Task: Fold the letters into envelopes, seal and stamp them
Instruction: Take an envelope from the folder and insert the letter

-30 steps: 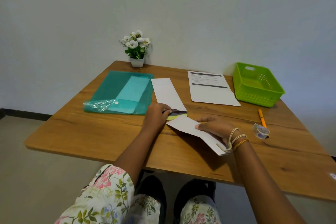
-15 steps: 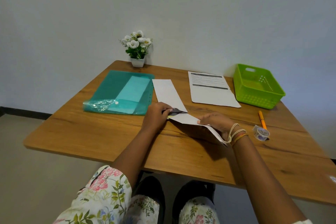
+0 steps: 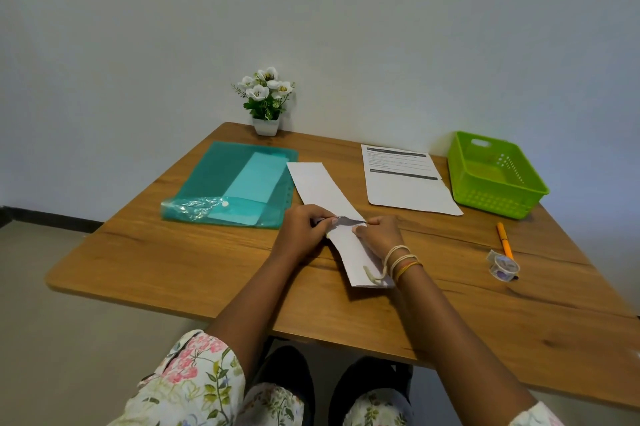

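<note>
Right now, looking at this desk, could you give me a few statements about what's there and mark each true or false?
1. Both hands, left hand and right hand, pinch the top end of the white envelope. True.
2. The green basket holds a stack of envelopes. False: nothing shows inside it.
3. The orange pen lies beside the tape roll. True.
4. The printed letter sits inside the teal folder. False: it lies flat on the table, beside the basket.
</note>
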### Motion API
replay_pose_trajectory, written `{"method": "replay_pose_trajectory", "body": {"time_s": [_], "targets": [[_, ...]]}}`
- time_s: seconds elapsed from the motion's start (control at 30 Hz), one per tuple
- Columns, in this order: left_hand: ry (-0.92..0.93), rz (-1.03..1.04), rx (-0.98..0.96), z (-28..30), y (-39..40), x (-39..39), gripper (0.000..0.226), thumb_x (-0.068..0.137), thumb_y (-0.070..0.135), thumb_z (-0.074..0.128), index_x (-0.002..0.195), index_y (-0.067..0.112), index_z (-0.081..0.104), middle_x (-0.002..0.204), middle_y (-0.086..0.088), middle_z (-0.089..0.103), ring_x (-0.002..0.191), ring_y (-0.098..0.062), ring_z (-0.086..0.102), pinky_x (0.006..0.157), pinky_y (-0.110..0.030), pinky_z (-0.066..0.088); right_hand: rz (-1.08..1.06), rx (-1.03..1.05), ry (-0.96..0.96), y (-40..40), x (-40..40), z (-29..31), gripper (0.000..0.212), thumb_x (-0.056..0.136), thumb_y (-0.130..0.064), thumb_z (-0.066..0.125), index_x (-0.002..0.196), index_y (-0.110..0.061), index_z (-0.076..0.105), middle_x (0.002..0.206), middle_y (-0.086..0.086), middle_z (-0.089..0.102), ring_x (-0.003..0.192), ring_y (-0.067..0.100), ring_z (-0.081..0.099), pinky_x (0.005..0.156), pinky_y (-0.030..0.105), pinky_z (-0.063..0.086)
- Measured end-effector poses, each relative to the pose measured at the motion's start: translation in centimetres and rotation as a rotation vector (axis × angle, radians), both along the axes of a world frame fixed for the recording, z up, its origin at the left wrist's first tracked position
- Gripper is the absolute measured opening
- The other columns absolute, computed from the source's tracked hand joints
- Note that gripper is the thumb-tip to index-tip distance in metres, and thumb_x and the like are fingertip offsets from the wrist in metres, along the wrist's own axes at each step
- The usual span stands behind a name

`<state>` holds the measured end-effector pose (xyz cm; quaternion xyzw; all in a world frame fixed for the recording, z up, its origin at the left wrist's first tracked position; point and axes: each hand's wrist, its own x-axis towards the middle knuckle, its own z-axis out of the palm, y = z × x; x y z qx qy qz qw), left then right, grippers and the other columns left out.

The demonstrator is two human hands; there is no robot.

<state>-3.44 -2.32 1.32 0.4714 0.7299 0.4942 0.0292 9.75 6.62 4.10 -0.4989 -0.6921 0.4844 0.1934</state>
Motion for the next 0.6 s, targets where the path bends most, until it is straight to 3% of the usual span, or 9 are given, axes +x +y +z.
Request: {"method": "replay_pose_trajectory", "body": {"time_s": [0.17,0.27,0.37,0.47,0.6], "targets": [[-0.143,0.020,0.084,-0.2,0.1,-0.3,0.014,0.083,0.016,0.073,0.095,0.010,0.076,0.101,-0.002,0.073,0.097,-0.012,0.065,0.073,-0.004,0.046,-0.069,-0.140,0.018,0.5,-1.1,0.6,0.024,0.082,-0.019,0.071,0.093,0.001,0.063,0.086,0.013,0.064,0.068,0.022,0.059,0.055,0.026,0.043],[-0.317,0.026,0.168,-0.4,0.4,0.1,0.017,0.086,0.020,0.071,0.102,0.017,0.074,0.126,0.001,0.062,0.116,-0.010,0.054,0.089,-0.020,0.048,-0.125,-0.294,0.119,0.5,-0.9,0.3,0.027,0.082,-0.016,0.072,0.098,0.002,0.061,0.094,0.018,0.067,0.063,0.021,0.059,0.057,0.028,0.047],[-0.693,0.082,0.295,0.0,0.9,1.3,0.033,0.093,0.026,0.060,0.126,0.026,0.058,0.136,0.005,0.051,0.123,-0.013,0.050,0.096,-0.034,0.050,-0.161,-0.430,0.241,0.2,-0.6,0.0,0.028,0.085,-0.013,0.069,0.105,0.005,0.060,0.088,0.017,0.065,0.064,0.023,0.058,0.058,0.029,0.047],[-1.050,0.127,0.327,1.1,1.7,2.4,0.044,0.098,0.029,0.052,0.140,0.018,0.043,0.135,-0.003,0.053,0.120,-0.020,0.053,0.097,-0.039,0.049,-0.178,-0.528,0.323,0.0,-0.5,0.3,0.021,0.087,-0.014,0.067,0.096,0.002,0.058,0.078,0.013,0.061,0.065,0.024,0.056,0.059,0.031,0.046],[-1.819,-0.250,0.526,2.5,2.2,2.3,0.067,0.088,0.055,0.055,0.133,0.007,0.047,0.132,-0.025,0.054,0.117,-0.042,0.054,0.098,-0.059,0.044,-0.081,-0.651,0.429,-0.6,0.0,0.6,0.009,0.090,-0.010,0.062,0.094,-0.002,0.060,0.080,0.013,0.062,0.068,0.024,0.057,0.065,0.034,0.049]]}}
